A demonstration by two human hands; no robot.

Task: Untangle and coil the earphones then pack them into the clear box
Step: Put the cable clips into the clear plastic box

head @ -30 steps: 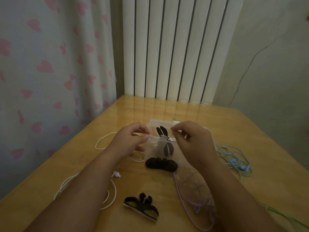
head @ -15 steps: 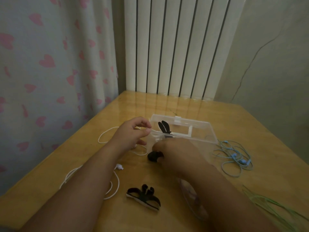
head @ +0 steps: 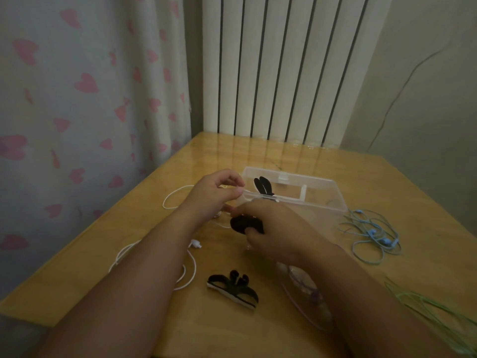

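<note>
A clear box (head: 320, 200) stands open at the table's middle back, with a black strap (head: 263, 186) sticking up at its front rim. My left hand (head: 214, 195) pinches thumb and forefinger at the box's near-left corner. Just in front of the box, my right hand (head: 273, 228) is closed over a black bundle of straps (head: 244, 223) on the table. White earphones (head: 191, 267) lie loose under my left forearm. A tangle of blue earphones (head: 374, 236) sits to the right. Purple earphones (head: 307, 288) show through clear plastic under my right forearm.
Another set of black straps (head: 232, 286) lies near the front between my arms. Green earphone cable (head: 426, 311) trails off at the lower right. The wooden table (head: 387, 177) meets a heart-print curtain on the left and a white radiator behind.
My right hand dropped from pinching level with the left hand down onto the black bundle and closed on it. My left hand stayed pinched by the box. The camera tilted up a little.
</note>
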